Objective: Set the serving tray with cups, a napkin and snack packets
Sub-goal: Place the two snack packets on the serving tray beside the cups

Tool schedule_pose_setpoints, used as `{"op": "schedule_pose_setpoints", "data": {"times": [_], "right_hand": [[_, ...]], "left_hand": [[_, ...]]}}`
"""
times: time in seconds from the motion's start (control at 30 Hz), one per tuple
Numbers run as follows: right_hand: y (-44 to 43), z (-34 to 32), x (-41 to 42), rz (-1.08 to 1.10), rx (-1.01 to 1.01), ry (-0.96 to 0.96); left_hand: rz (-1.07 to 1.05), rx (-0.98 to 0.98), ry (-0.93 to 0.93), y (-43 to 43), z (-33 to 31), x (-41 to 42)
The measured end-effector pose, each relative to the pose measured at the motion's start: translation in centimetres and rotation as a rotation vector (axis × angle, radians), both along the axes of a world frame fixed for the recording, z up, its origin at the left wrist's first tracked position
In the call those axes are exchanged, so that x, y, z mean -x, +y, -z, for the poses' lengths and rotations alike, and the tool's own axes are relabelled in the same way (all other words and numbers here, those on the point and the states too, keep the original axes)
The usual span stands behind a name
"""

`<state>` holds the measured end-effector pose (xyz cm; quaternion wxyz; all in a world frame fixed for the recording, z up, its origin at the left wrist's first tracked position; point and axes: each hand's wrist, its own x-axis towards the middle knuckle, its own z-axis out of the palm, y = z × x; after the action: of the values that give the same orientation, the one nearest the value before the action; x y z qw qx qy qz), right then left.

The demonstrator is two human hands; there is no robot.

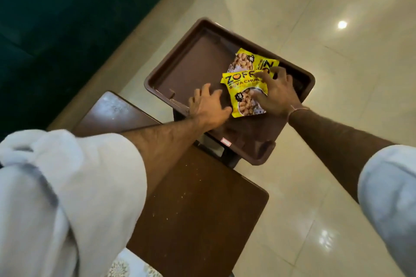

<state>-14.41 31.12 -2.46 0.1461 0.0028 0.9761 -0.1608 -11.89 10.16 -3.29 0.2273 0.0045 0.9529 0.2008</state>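
Observation:
A brown plastic serving tray (180, 60) rests on a dark stand beyond a wooden table. Two yellow snack packets lie in its right half. The nearer packet (238, 87) partly overlaps the farther packet (249, 60). My right hand (276, 92) presses flat on the nearer packet, fingers spread, touching both packets. My left hand (209, 105) lies open on the tray's near rim, its thumb against the nearer packet's left edge. No cups or napkin are in view.
A dark brown wooden table (198, 198) with crumbs stands between me and the tray. A patterned white cloth (132, 265) shows at its near edge. Glossy cream floor tiles (337, 74) surround the stand. A dark green surface (56, 18) fills the upper left.

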Motion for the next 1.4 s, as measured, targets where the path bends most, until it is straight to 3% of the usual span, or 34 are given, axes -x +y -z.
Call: {"op": "schedule_pose_setpoints", "data": {"times": [0.17, 0.37, 0.47, 0.6, 0.67, 0.87, 1.17, 1.4], "right_hand": [[0.0, 1.4, 0.6, 0.236, 0.305, 0.168], [-1.3, 1.0, 1.8, 0.635, 0.488, 0.204], [-2.1, 0.5, 2.4, 0.789, 0.648, 0.141], [-2.9, -0.4, 4.1, 0.963, 0.908, -0.133], [-3.5, -1.0, 4.6, 0.964, 0.937, -0.206], [-5.8, -3.7, 5.5, 0.742, 1.051, -0.118], [-13.9, -9.6, 7.3, 0.208, 0.672, 0.022], [-25.4, -13.1, 4.2, -0.296, 0.488, -0.121]], "left_hand": [[-0.182, -0.165, -0.049, 4.2, 1.2, 2.0], [-0.417, -0.384, -0.111, 6.1, 0.6, 1.5], [-0.536, -0.535, -0.189, 5.8, 0.3, 1.4], [-0.627, -0.668, -0.238, 4.3, 0.0, 1.2], [-0.671, -0.743, -0.244, 3.0, -0.2, 0.6], [-0.78, -0.935, -0.214, -2.9, -2.1, -1.0], [-1.003, -1.158, -0.163, -16.6, -7.6, -6.5], [-1.172, -1.115, -0.07, -29.1, -10.4, -17.4]]}}
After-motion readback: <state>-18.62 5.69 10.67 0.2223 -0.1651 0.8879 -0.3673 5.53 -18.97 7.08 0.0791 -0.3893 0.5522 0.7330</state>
